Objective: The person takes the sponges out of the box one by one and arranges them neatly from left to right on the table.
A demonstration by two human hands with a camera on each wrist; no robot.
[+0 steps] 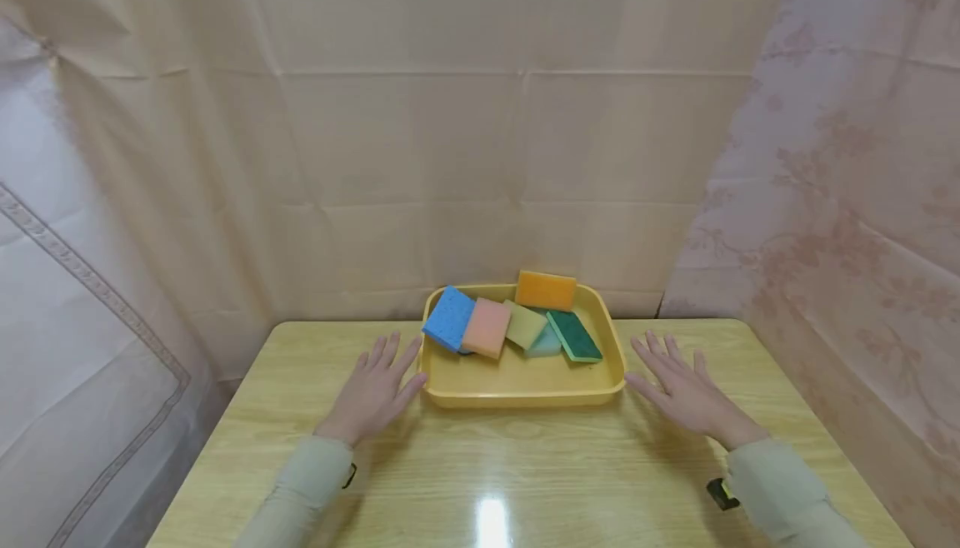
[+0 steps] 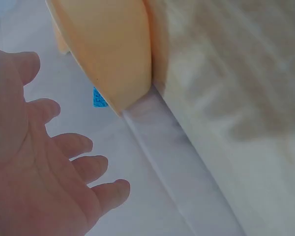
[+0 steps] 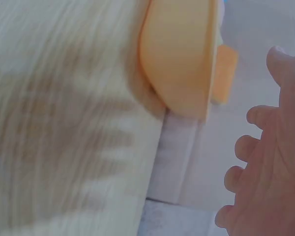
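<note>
A yellow plastic tray [image 1: 525, 399] sits at the back of the table with several sponges in it. From left to right lie a blue sponge [image 1: 449, 318], a pink one [image 1: 487, 328], a yellow-olive one [image 1: 525, 325], a pale aqua one [image 1: 546, 342] partly covered, and a green sponge [image 1: 573, 336] with a dark top. An orange sponge [image 1: 546, 291] leans on the back rim. My left hand [image 1: 373, 394] is spread beside the tray's left end, holding nothing. Fingers fanned out, my right hand [image 1: 686, 391] hovers by the right end, also holding nothing.
The light wooden table [image 1: 442, 473] ends at the back against a beige cloth [image 1: 480, 156]. Patterned curtains [image 1: 840, 198] hang on the right, and whitish cloth [image 1: 82, 348] hangs on the left. A dark wrist device [image 1: 722, 494] shows under the right sleeve.
</note>
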